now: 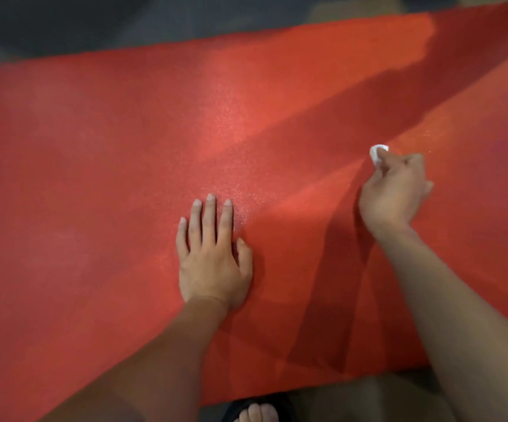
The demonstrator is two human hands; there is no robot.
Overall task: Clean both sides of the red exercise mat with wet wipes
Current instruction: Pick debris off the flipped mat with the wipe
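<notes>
Red exercise mat (125,178): foam-like, matt, finely pebbled grain; tiny glints sparkling where light strikes centre and right. Faint paler smears across left part. Wet wipe (377,153): white, soft, crumpled into small wad, pinched in right hand (394,193). Left hand (213,263) flat on grainy surface. Floor (64,22) beyond far edge: dark grey, dull, blurred.

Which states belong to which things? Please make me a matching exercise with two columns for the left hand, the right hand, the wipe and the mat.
Things:
1. left hand
2. right hand
3. wet wipe
4. red mat

States:
A. spread out over the dark floor
B. white, bunched, showing past the fingertips
C. flat on the mat, fingers straight
D. curled, gripping something

Pairs: 1-C, 2-D, 3-B, 4-A
</notes>
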